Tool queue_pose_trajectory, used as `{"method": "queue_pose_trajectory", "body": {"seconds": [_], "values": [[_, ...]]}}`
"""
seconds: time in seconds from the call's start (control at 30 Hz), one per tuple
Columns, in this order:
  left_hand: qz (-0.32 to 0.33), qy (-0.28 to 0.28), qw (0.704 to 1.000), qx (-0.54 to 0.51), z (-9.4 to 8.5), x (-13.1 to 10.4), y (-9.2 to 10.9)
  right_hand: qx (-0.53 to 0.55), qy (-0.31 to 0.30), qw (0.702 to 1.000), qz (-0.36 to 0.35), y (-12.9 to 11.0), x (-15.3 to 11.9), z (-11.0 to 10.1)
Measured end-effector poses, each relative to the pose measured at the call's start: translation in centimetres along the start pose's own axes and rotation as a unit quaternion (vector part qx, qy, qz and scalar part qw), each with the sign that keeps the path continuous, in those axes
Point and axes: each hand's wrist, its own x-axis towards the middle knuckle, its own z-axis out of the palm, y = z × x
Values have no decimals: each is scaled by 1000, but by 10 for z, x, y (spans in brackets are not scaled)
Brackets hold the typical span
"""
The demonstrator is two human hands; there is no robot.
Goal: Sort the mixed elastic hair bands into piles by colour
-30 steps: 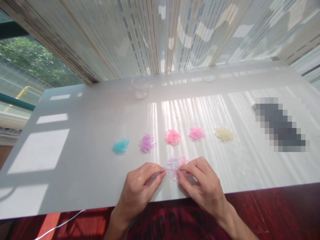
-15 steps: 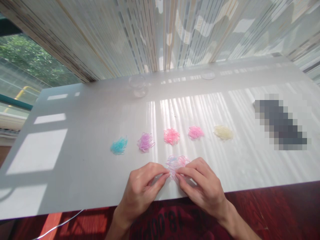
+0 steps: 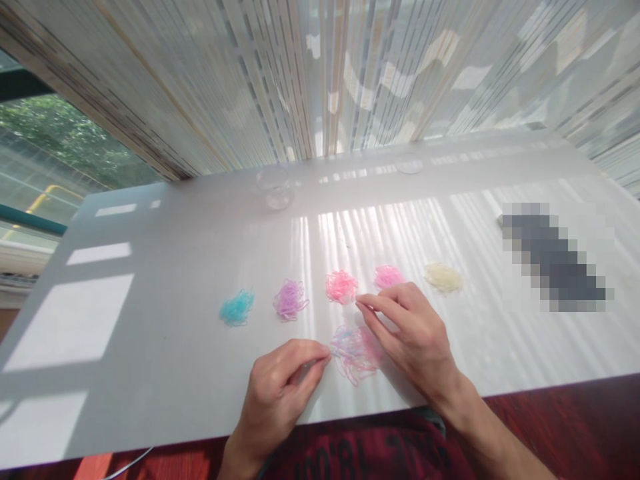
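Observed on the white table [image 3: 175, 280], close to the near edge and between the hands: a loose mixed pile [image 3: 356, 353] of thin pink, lilac and pale blue loops. Set beyond it in a row, left to right: teal pile [image 3: 237, 307], purple pile [image 3: 290, 300], coral-pink pile [image 3: 341, 287], pink pile [image 3: 388, 276], pale yellow pile [image 3: 444, 278]. Left hand [image 3: 280, 377]: closed at the fingertips in a pinch, at the left edge of the mixed pile. Right hand [image 3: 417, 333]: thumb and index fingertip together, just beside the coral-pink pile, knuckles partly covering the pink pile. Cannot tell whether pinching a loop in either hand. Toward the striped curtain [image 3: 325, 80]: clear container [image 3: 280, 197], clear disc [image 3: 409, 164]. Far right: dark pixelated object [image 3: 553, 260].
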Motion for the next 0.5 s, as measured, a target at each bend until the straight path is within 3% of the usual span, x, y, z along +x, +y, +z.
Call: {"method": "queue_pose_trajectory", "body": {"seconds": [0.3, 0.5], "values": [[-1, -8, 1000, 1, 0, 0, -3, -26, -6, 999, 23, 2, 1, 8], [3, -4, 1000, -8, 0, 1, -2, -54, 6, 998, 27, 8, -1, -2]]}}
